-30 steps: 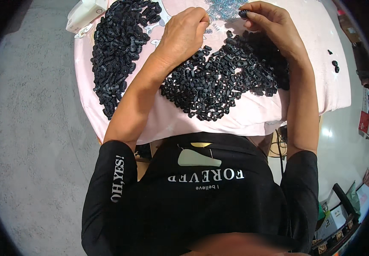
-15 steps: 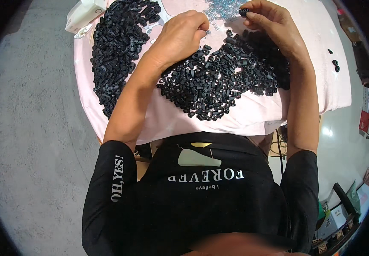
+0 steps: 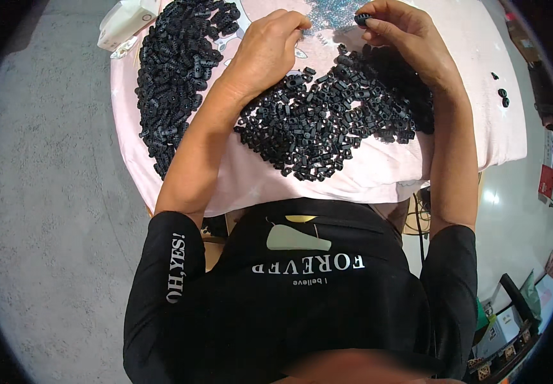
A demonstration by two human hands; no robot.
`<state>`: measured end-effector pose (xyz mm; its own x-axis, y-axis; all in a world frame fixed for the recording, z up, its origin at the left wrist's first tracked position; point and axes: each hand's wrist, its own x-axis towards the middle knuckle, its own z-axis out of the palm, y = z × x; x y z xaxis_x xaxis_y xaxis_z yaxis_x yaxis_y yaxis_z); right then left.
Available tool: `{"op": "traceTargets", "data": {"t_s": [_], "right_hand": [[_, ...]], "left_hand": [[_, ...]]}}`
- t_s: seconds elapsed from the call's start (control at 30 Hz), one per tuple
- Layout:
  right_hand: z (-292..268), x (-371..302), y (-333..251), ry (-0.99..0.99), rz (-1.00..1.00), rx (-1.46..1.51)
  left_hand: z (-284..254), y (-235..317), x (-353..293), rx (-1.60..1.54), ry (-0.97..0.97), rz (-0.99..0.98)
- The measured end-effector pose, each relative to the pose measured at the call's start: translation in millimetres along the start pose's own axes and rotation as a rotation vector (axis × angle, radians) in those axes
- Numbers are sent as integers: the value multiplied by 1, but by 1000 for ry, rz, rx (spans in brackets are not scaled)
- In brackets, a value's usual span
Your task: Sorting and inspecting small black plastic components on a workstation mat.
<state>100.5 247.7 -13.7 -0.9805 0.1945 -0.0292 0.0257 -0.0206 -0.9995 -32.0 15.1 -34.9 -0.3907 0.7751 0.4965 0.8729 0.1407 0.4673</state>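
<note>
My right hand (image 3: 411,38) pinches a small black ribbed plastic piece (image 3: 363,20), which looks like a cord lock body, between thumb and fingertips. My left hand (image 3: 269,51) is closed, its thumb and forefinger together at the near left edge of a heap of tiny silvery springs (image 3: 337,14). Whatever lies between those fingertips is too small to make out. Below both hands spreads a pile of small black plastic parts (image 3: 308,125), some with holes. Along the table's left side lies a big heap of black ribbed pieces (image 3: 171,83) like the one in my right hand.
A pink patterned cloth (image 3: 366,173) covers the table. A white tissue box (image 3: 126,22) stands at the far left corner. A few loose black pieces (image 3: 504,98) lie near the right edge. Boxes and bags (image 3: 507,323) stand on the floor at lower right.
My left hand has shifted slightly up and left, its fingertips now closer to the springs. The right hand with the ribbed piece has moved slightly left.
</note>
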Motion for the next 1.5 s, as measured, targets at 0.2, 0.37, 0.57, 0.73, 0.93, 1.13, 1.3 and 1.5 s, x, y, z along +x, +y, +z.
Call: {"op": "traceTargets", "data": {"t_s": [0.2, 0.37, 0.57, 0.73, 0.93, 1.13, 1.3, 1.5], "right_hand": [[1, -1, 0, -17, 3, 28], [2, -2, 0, -24, 8, 37], [6, -6, -9, 2, 45, -8], [5, -4, -6, -26, 29, 95], [4, -7, -10, -40, 12, 139], [10, -5, -11, -91, 13, 48], [23, -3, 3, -53, -52, -151], [20, -2, 15, -94, -225, -465]], "left_hand": [[-1, 7, 1, 18, -2, -85], [-9, 17, 6, -62, -26, -105], [-18, 37, 15, -183, -102, -293], [3, 2, 4, -226, 134, 263], [1, 14, 3, -62, -16, -71], [-16, 43, 14, -258, -113, -268], [-16, 54, 17, -258, -35, -154], [7, 27, 15, -439, 174, 296]]}}
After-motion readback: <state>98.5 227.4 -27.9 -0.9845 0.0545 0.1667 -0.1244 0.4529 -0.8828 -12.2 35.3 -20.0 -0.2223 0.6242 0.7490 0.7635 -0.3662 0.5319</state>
